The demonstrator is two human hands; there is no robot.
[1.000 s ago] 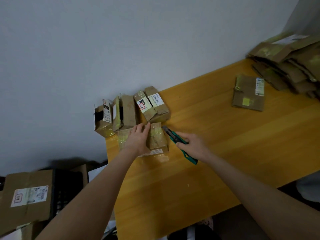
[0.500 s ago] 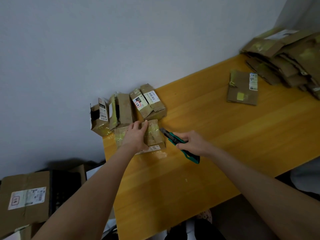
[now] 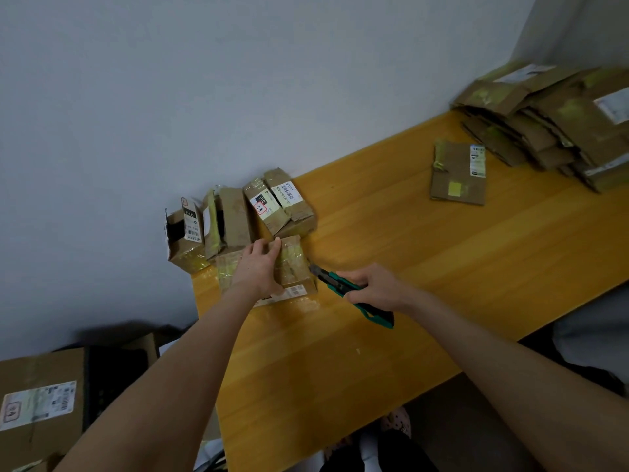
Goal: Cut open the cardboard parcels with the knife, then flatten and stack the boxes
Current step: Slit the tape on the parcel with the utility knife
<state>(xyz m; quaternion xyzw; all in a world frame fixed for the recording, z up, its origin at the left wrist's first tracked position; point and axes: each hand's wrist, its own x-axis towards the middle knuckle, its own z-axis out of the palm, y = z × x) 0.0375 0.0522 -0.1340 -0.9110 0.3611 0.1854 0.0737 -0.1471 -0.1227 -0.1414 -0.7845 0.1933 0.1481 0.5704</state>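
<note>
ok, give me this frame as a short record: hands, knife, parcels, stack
left hand: presses flat on small taped brown cardboard parcel
right hand: grips green utility knife
blade: points at that parcel's right side; contact unclear
other parcels: row of small brown cardboard boxes along the wall, just behind it
flattened: single flat cardboard piece lying alone; pile of flattened boxes at far right
surface: yellow wooden table

bare table (image 3: 425,267) between parcel cluster (image 3: 238,223) and flattened stack (image 3: 551,124)
</note>
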